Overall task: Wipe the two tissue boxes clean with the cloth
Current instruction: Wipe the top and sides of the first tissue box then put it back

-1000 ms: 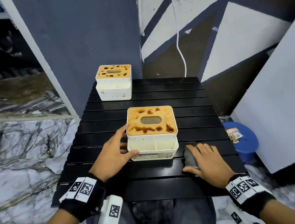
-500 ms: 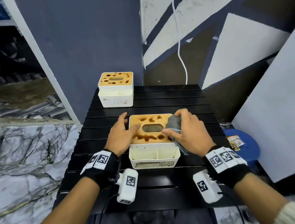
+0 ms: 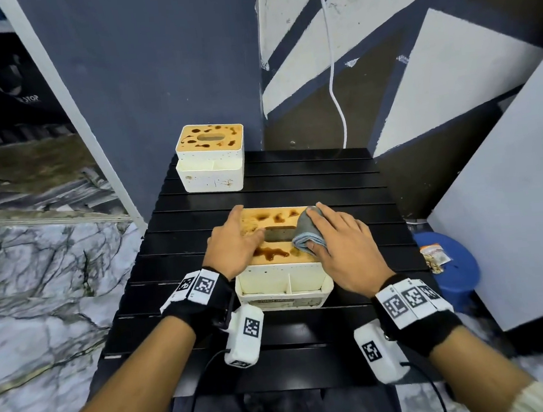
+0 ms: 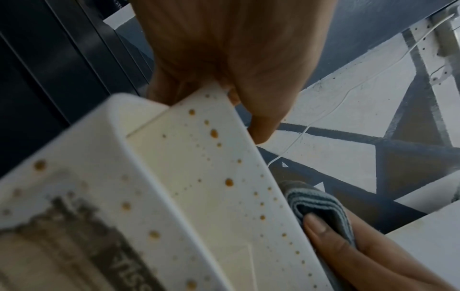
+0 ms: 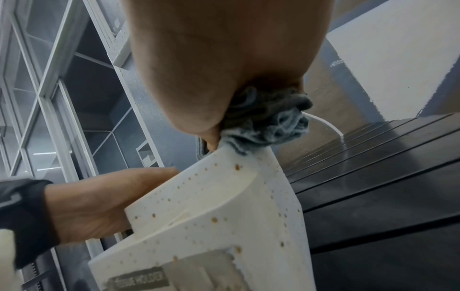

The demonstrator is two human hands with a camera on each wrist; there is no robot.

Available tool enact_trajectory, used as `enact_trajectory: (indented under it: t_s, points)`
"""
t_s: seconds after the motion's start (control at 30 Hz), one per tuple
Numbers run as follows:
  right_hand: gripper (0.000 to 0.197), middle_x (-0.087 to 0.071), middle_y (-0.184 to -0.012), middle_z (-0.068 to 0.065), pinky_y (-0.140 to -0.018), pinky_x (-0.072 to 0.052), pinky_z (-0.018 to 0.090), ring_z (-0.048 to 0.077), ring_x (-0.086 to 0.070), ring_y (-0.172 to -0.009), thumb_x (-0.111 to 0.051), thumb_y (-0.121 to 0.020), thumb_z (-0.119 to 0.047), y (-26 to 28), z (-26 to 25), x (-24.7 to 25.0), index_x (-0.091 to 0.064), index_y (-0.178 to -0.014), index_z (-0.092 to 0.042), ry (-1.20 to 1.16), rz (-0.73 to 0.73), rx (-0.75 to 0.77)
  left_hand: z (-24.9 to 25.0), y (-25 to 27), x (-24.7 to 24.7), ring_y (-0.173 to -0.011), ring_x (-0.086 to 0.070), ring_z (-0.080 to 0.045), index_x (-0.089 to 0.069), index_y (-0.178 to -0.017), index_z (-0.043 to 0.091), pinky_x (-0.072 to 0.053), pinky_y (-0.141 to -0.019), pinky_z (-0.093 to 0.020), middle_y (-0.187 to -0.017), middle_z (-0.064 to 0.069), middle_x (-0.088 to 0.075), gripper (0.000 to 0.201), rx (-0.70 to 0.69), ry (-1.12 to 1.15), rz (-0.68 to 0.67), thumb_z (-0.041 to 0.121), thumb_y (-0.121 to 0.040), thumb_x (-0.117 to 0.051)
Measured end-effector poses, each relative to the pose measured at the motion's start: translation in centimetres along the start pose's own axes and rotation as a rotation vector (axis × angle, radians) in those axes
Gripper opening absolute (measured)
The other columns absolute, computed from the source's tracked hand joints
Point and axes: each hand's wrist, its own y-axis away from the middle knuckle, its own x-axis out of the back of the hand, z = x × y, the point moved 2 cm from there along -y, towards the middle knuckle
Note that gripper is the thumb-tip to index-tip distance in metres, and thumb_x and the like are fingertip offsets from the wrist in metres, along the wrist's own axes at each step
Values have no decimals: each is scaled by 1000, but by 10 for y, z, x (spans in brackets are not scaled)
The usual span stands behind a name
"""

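The near tissue box is white with a wooden lid blotched with brown stains, and it stands mid-table. My left hand grips its left edge, thumb on the lid and fingers down the side. My right hand holds a folded grey cloth and presses it on the right part of the lid. The left wrist view shows the speckled box wall and the cloth under my right thumb. In the right wrist view the bunched cloth sits on the box's top edge. The far tissue box, equally stained, stands at the back left.
Both boxes stand on a black slatted table set against a dark wall. A white cable hangs down the wall behind. Right of the table is a blue stool with a snack packet on it, beside a white panel.
My right hand lifted the cloth from the table's front right onto the near box's lid. My left hand shifted from the box's front-left side up to the lid's left edge.
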Motion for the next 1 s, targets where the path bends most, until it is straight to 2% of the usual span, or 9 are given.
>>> enact_trajectory:
  t_s: [0.17,0.33,0.5,0.6,0.77,0.87,1.0]
  points:
    - [60,-23,-155,-8,-109,-24,37,18,-30,-133,-47,-97,-39,5,-1,1,-22,-150,-26,-25,-26,18,0,0,-3,-125,-52,-37,-29,-151,33,-45,-106,-53,-136,-15,-55,66,43,28,-3,49,-95,-59]
    - [60,-26,-153,-10,-110,-24,36,14,-28,-133,-45,-96,-42,22,-1,5,-21,-149,-29,-26,-60,51,3,0,-2,-122,-55,-36,-31,-149,30,-47,-105,-53,-130,-13,-58,63,26,35,-3,47,-96,-59]
    - [62,-23,-154,-7,-109,-25,39,19,-28,-134,-48,-97,-37,-8,2,5,-19,-150,-27,-18,-56,4,5,-2,2,-109,-64,-30,-34,-147,29,-52,-99,-51,-122,-9,-64,60,15,47,-49,43,-95,-62]
    - [63,-22,-155,-6,-110,-25,41,20,-27,-134,-48,-97,-34,-18,4,4,-16,-151,-27,-44,-78,-12,6,0,1,-114,-61,-33,-31,-149,28,-49,-101,-51,-125,-12,-62,63,22,34,-32,44,-96,-60]
    - [63,-24,-153,-10,-108,-25,36,15,-25,-132,-48,-96,-36,12,1,5,-16,-151,-30,-101,-95,36,6,2,-3,-126,-52,-38,-25,-154,28,-45,-104,-48,-137,-16,-54,66,45,10,-18,45,-98,-56]
    - [63,-24,-153,-11,-109,-24,35,15,-24,-133,-46,-97,-39,23,2,5,-16,-151,-31,-76,-104,57,6,1,-4,-127,-51,-38,-24,-154,28,-45,-105,-49,-138,-16,-54,66,43,7,-17,46,-98,-55]
    - [62,-28,-150,-8,-106,-28,38,18,-29,-130,-46,-96,-38,-2,6,5,-16,-150,-29,-35,-77,33,6,-2,-1,-123,-55,-35,-25,-153,29,-46,-105,-51,-136,-15,-56,67,36,12,-52,47,-97,-57]
